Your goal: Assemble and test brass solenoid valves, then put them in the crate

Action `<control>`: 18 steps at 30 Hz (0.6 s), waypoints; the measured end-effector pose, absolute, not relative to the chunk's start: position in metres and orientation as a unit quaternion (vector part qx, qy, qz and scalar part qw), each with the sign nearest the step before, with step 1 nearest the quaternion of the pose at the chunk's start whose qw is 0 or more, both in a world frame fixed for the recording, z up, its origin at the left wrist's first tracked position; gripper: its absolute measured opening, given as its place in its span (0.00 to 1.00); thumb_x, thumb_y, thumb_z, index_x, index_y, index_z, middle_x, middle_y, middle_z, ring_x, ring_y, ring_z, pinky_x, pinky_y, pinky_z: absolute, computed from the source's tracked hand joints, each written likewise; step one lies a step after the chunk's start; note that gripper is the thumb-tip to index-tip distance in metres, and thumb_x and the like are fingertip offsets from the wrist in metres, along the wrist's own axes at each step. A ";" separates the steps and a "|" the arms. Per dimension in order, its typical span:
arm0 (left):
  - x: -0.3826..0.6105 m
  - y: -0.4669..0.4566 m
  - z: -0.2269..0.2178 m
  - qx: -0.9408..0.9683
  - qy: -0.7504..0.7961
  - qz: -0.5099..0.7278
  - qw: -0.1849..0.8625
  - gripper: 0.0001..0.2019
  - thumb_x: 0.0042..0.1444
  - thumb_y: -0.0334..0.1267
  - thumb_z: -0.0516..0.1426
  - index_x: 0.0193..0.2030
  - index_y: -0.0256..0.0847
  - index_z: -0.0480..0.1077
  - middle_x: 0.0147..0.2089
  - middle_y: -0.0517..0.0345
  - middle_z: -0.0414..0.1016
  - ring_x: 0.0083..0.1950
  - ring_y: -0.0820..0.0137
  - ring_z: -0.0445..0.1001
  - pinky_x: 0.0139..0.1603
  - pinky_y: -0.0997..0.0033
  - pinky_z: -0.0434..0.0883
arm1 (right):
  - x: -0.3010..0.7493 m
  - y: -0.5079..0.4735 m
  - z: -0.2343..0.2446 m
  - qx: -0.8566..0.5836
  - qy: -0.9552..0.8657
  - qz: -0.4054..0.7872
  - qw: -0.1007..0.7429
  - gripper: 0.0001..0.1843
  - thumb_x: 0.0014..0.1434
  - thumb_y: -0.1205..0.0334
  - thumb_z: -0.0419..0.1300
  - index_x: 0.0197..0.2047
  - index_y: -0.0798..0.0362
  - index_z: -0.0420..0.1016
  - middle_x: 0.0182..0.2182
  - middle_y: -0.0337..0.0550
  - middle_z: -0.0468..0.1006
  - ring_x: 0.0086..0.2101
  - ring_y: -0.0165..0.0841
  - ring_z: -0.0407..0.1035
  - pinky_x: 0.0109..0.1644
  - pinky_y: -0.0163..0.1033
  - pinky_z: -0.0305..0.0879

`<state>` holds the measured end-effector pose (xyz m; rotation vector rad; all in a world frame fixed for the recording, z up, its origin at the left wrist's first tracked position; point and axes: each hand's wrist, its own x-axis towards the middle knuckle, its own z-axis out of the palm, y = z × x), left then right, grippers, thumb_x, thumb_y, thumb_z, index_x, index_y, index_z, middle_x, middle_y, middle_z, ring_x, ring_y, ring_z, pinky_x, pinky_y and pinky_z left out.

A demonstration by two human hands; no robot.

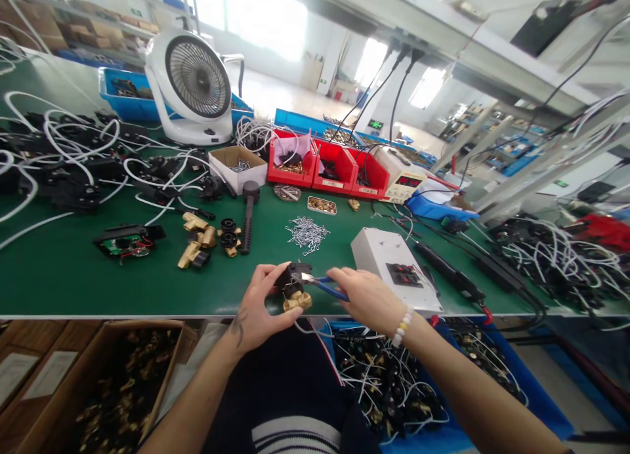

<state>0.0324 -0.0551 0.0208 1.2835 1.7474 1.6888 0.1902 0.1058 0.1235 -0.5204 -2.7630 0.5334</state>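
Note:
At the front edge of the green workbench (236, 280), my left hand (258, 303) is closed around a brass valve with a black housing (296, 302). A white cable hangs from it. My right hand (367, 296) grips blue-handled pliers (331, 288), whose metal jaws meet the black part of the valve from the right. What lies between the jaws is too small to tell. Just beyond my hands is a pile of small metal clips (308, 234). Brass fittings (197, 239) lie to the left, beside black-capped ones (229, 237) and a black mallet (249, 214).
A grey box with switches (388, 264) and a black electric screwdriver (453, 273) are on the right. Red bins (335, 168) and a white fan (194, 86) stand behind. Cabled black units (73, 165) crowd the left. Below are a blue crate (536, 414) and a cardboard box (170, 362).

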 end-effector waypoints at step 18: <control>0.033 -0.054 0.021 0.456 0.618 0.610 0.194 0.33 0.49 0.41 0.65 0.63 0.43 0.65 0.53 0.52 0.63 0.55 0.62 0.69 0.53 0.59 0.77 | 0.191 0.107 0.130 -0.239 -0.891 0.158 0.353 0.07 0.64 0.63 0.53 0.45 0.50 0.68 0.31 0.41 0.73 0.29 0.34 0.68 0.35 0.38 0.65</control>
